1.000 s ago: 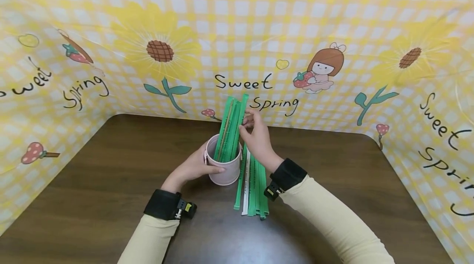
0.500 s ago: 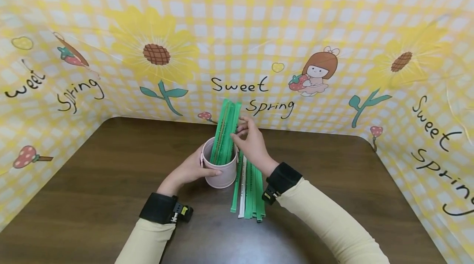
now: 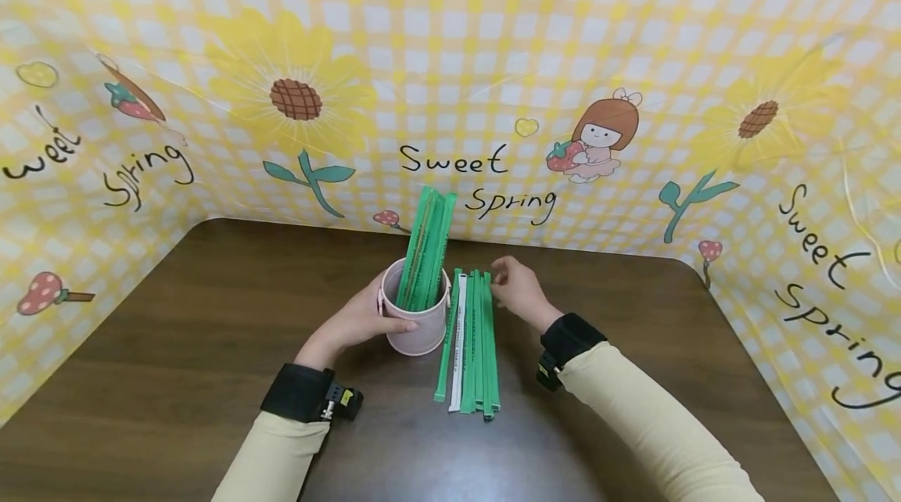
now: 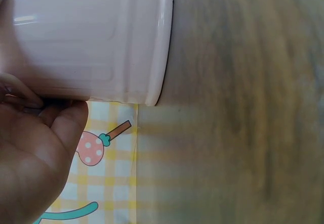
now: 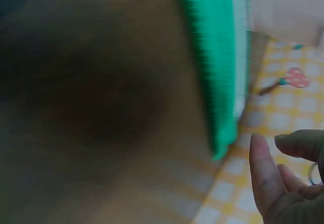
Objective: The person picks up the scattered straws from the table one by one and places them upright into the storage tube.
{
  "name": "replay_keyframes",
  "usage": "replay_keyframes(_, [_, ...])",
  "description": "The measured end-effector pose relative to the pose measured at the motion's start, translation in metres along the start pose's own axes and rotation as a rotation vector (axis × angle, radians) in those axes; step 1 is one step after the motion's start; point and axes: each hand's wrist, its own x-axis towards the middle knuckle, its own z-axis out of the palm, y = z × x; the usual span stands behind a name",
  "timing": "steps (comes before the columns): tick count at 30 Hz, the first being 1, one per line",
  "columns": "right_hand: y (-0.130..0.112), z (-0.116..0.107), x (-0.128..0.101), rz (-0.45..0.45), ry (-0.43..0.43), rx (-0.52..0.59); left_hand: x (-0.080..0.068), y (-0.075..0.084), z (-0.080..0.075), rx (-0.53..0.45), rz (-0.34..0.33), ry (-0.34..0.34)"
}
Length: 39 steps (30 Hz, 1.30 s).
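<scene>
A small pale pink bucket (image 3: pixel 417 339) stands on the table, and my left hand (image 3: pixel 355 320) grips its left side, thumb across the front. Long, flat green strips (image 3: pixel 425 252) with small dark print lean upright in it, a thin brownish one among them. Right of the bucket lies a row of similar green strips (image 3: pixel 479 346), including a white strip (image 3: pixel 458 342). My right hand (image 3: pixel 519 289) is beside the row's far end, holding nothing. In the right wrist view its thumb and fingertips (image 5: pixel 259 148) are parted, near the strip ends. The left wrist view shows the bucket's wall (image 4: pixel 91 42) close up.
The dark brown wooden table (image 3: pixel 176 346) has rounded far corners. A yellow checked cloth (image 3: pixel 450 80) with printed flowers and lettering hangs round its back and sides. A black camera strap (image 3: pixel 572 336) sits on each wrist.
My right hand has let go of the strips in the bucket and moved right and down to the lying row's far end. The left hand keeps its grip on the bucket.
</scene>
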Motion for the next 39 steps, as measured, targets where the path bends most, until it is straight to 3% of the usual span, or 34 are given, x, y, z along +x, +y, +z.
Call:
replay_keyframes(10, [0.013,0.010,0.000,0.099,-0.065,-0.062,0.000,0.000,-0.002,0.015,-0.003,0.001])
replay_keyframes(28, [0.019,0.019,-0.001,0.089,-0.024,-0.149,0.000,0.001,0.001,0.005,-0.027,0.000])
replay_keyframes(39, [0.013,0.022,0.004,0.125,-0.054,-0.199,0.003,-0.001,0.001,0.014,-0.021,-0.001])
